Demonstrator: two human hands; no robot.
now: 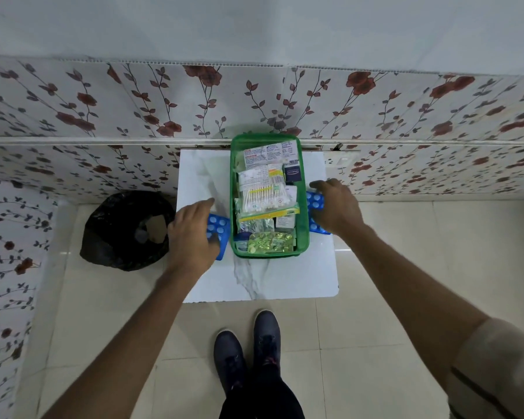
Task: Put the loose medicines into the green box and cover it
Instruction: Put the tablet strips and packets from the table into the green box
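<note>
The green box (303,225) stands open on a small white marble-look table (254,282), against the wall. It is packed with medicine packets, cotton buds and a yellow-green blister sheet. A blue blister strip with white pills (217,226) lies on the table just left of the box, and my left hand (191,234) closes on it, thumb on its near end. A second blue blister strip (315,202) lies just right of the box under my right hand (335,207), whose fingers curl over it. I see no lid.
A black plastic bag (124,231) with rubbish sits on the floor left of the table. The floral wall panel (164,110) rises right behind the table. My two dark shoes (248,352) stand on the tiled floor in front of it.
</note>
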